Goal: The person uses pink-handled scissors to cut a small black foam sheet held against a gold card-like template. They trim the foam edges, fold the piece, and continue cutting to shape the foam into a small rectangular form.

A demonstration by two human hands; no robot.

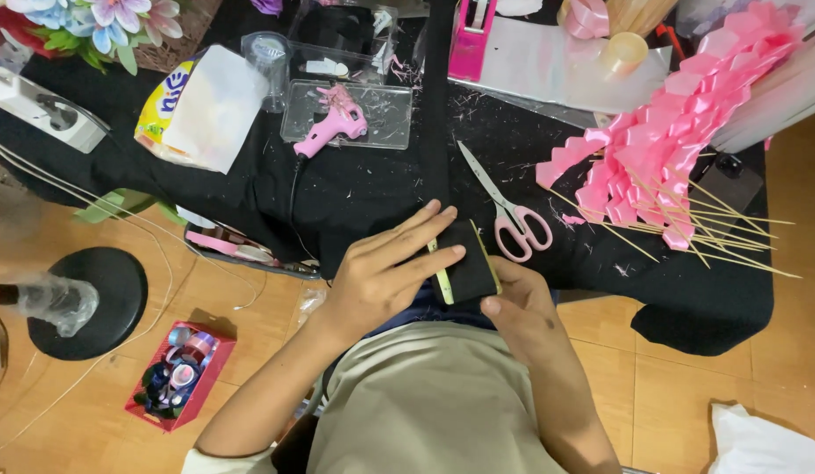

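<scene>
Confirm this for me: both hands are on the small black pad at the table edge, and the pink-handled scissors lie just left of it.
Not quite. In the head view the pink-handled scissors lie just right of the small black pad, not left. The left hand and right hand are both on it.

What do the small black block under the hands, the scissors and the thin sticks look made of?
Black block: looks like matte foam or felt with a yellow-green edge strip; uncertain. Scissors: shiny metal blades, glossy pink plastic handles. Thin sticks: pale, matte, likely bamboo or wood. Left hand presses the block; right hand steadies it.
</scene>
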